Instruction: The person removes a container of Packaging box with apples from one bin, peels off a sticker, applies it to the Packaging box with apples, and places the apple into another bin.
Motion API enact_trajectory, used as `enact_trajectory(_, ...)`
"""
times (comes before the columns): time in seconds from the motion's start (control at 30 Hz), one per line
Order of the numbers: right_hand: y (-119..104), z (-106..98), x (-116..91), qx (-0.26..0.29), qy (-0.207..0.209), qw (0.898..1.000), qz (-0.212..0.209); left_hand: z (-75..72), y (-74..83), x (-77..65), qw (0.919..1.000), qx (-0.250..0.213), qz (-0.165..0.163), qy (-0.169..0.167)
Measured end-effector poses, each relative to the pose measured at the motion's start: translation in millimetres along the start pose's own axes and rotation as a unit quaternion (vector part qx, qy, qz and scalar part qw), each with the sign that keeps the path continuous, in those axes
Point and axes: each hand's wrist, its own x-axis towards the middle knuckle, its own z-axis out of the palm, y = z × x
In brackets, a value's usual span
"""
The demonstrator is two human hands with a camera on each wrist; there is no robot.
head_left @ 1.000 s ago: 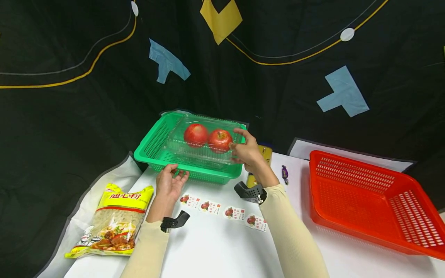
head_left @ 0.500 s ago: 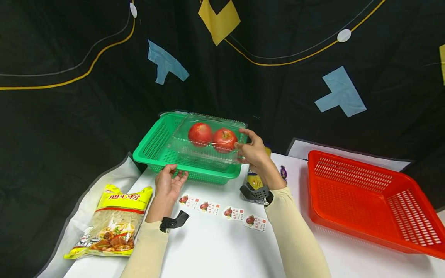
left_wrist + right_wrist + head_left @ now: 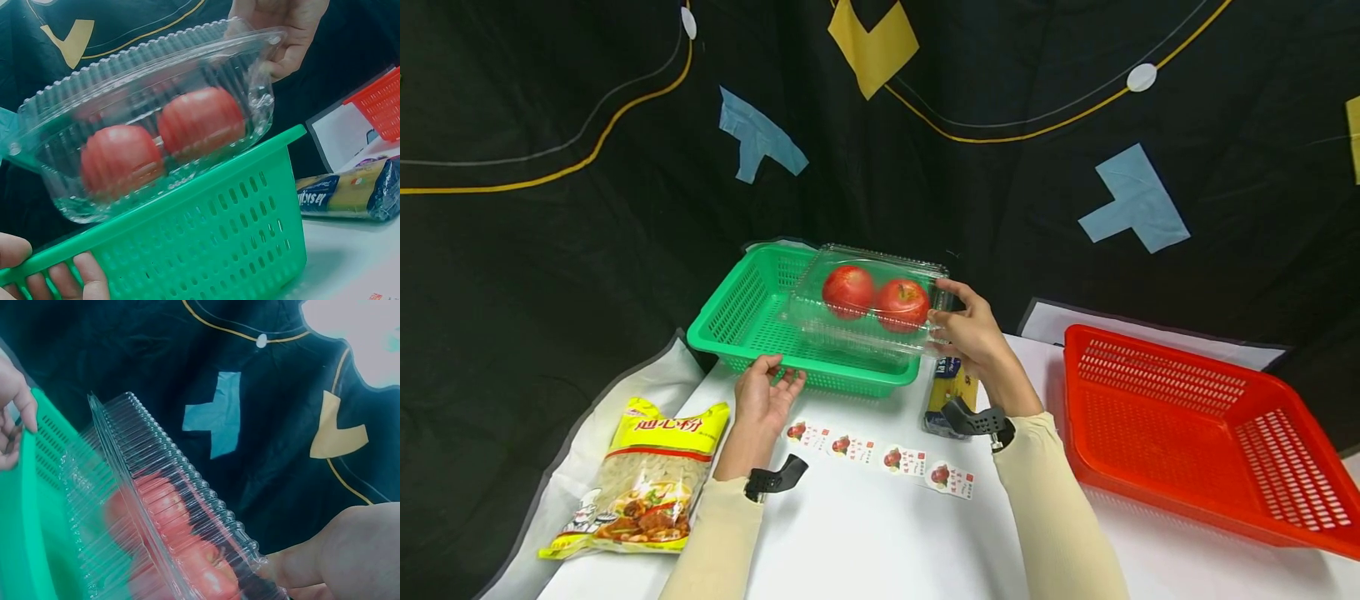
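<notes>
A clear plastic clamshell box (image 3: 880, 333) with two red apples (image 3: 903, 305) inside is held at its right end by my right hand (image 3: 973, 333). The box is tilted above the right part of a green plastic basket (image 3: 805, 375); in the left wrist view its bottom shows above the basket rim. My left hand (image 3: 763, 400) grips the basket's near rim, the thumb (image 3: 12, 250) over the top and the fingers (image 3: 92, 275) against the outer wall. The right hand's thumb (image 3: 294, 565) lies on the box's edge; its other fingers are partly hidden.
A yellow noodle bag (image 3: 655, 483) lies at the left. Several apple-printed labels (image 3: 850, 448) sit in a row before the basket. A pasta pack (image 3: 951, 387) lies partly under the right wrist. A red basket (image 3: 1187, 433) stands at the right.
My right hand has carried the clear box with the apples rightward across the green basket. More of the pasta pack shows now. The left hand has stayed on the rim.
</notes>
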Motion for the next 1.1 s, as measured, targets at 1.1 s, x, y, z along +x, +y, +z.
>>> enact_trajectory(1.1, 5, -70, -48, -0.018, 0.017, 1.0, -0.001, 0.2, -0.4, 0.5, 1.0, -0.003, 0.002, -0.001)
